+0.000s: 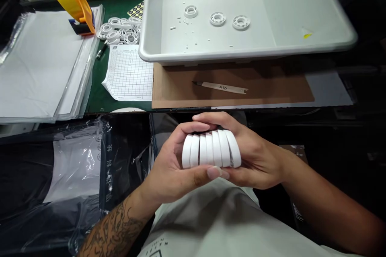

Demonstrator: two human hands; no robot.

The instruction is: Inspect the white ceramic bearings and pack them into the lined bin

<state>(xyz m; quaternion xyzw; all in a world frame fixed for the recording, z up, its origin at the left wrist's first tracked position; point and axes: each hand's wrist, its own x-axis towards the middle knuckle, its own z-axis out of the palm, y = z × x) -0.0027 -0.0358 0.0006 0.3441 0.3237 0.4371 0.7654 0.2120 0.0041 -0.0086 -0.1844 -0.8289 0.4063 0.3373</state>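
Between my two hands is a row of several white plastic rings [209,150], standing on edge side by side above my lap. My left hand [177,168] wraps the left part of the row, its thumb along the near side. From the right, my right hand [250,152] closes round the other end, fingers over the far side and thumb tip beside the left thumb. Three similar rings lie apart in the white tray [211,53], one of them a white ring with a ribbed inside [217,19]. The rings' inner faces are hidden in my grip.
A heap of white rings [123,30] lies left of the tray, near a printed form [129,74] and a marker [101,51]. A tape dispenser [81,12] stands on bagged sheets [36,64]. A pointed tool marked A16 [223,87] rests on brown cardboard [181,96].
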